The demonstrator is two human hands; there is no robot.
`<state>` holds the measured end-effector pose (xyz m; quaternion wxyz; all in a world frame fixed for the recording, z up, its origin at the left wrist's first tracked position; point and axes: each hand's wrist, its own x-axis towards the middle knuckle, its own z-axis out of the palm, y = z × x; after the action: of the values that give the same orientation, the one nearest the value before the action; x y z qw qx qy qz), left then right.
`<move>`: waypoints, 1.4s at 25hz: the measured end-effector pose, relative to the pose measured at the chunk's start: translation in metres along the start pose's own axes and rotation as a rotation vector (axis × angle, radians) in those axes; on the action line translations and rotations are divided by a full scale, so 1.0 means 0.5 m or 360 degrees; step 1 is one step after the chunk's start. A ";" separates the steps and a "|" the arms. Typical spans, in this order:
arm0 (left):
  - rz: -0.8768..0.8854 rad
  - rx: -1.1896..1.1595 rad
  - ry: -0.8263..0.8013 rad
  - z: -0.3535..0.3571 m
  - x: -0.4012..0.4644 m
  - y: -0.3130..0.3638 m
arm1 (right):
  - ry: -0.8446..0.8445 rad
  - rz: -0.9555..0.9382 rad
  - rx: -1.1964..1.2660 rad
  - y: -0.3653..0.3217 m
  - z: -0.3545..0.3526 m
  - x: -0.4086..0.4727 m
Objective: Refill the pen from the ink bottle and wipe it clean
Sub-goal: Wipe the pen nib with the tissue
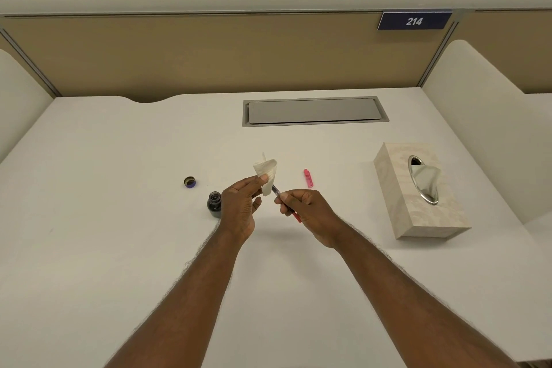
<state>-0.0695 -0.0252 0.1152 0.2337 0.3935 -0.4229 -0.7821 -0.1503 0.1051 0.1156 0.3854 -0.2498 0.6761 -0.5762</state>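
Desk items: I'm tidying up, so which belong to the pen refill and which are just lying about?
In use: pen, tissue, ink bottle, bottle cap, pen cap, tissue box.
Just there: cable hatch, number sign.

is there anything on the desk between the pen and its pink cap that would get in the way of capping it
Nothing visible does. The pen is in the right hand, its tip in the tissue held by the left hand. The pink cap lies just beyond on bare desk.
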 end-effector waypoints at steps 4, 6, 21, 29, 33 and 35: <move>0.0010 0.0020 0.0048 0.004 0.001 -0.007 | 0.0027 -0.0003 -0.0049 0.008 -0.006 -0.002; 0.0012 0.0009 0.0054 0.006 0.001 -0.011 | -0.0002 0.0035 0.0006 0.006 -0.010 -0.006; 0.0283 0.0242 0.0135 -0.005 0.010 -0.025 | 0.0165 0.0088 0.0263 0.018 -0.032 -0.012; 0.0694 0.0736 0.0035 -0.002 0.002 -0.039 | 0.0247 0.0041 0.0282 0.026 -0.034 -0.008; 0.0715 0.0810 -0.0032 -0.007 0.014 -0.055 | 0.0264 0.0010 0.0253 0.023 -0.032 -0.005; 0.0743 0.0867 -0.0038 -0.008 0.015 -0.059 | 0.0278 -0.0008 0.0197 0.024 -0.026 -0.004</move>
<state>-0.0717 -0.0169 0.0858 0.2876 0.3250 -0.6972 -0.5707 -0.1586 0.1170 0.1049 0.3384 -0.1760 0.6695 -0.6374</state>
